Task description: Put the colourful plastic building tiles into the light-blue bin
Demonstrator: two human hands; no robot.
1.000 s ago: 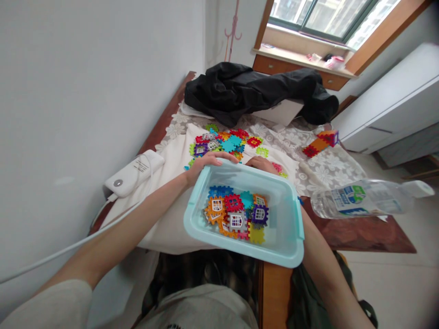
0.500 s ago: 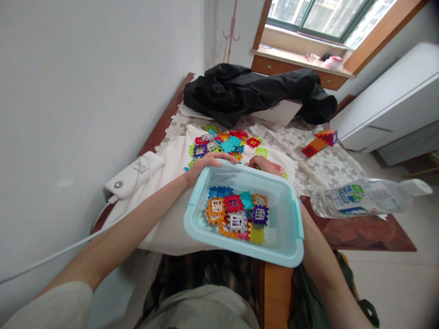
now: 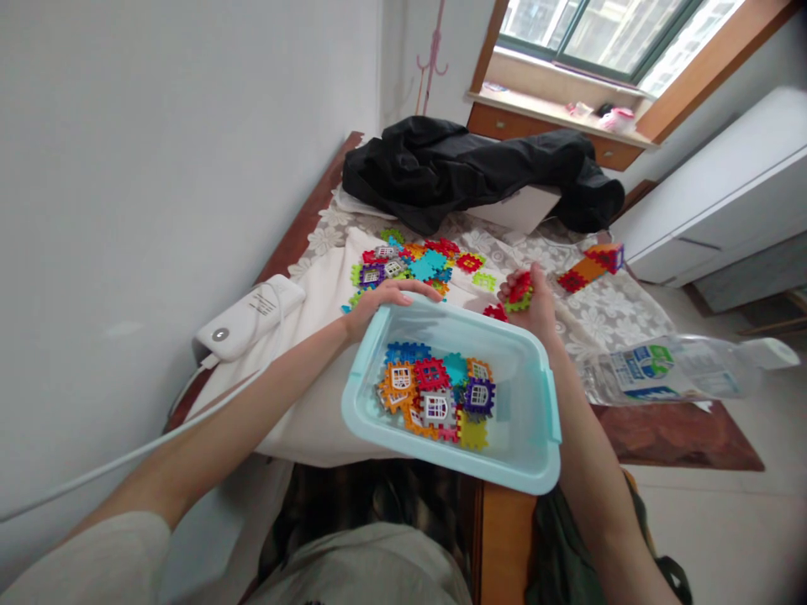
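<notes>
Left hand (image 3: 378,300) gripping blue bin (image 3: 542,460), right hand (image 3: 530,304) clutching toy tiles (image 3: 519,291)

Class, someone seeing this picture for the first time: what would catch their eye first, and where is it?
Most striking is the pale blue bin at centre, half filled with bright toy tiles, its far rim held by the left hand. Just beyond it, the right hand holds red and green tiles above the table. A black jacket sprawls at the far end.

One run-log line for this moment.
left hand: gripping bin rim | right hand: holding red and green tiles | bin: tiles inside
</notes>
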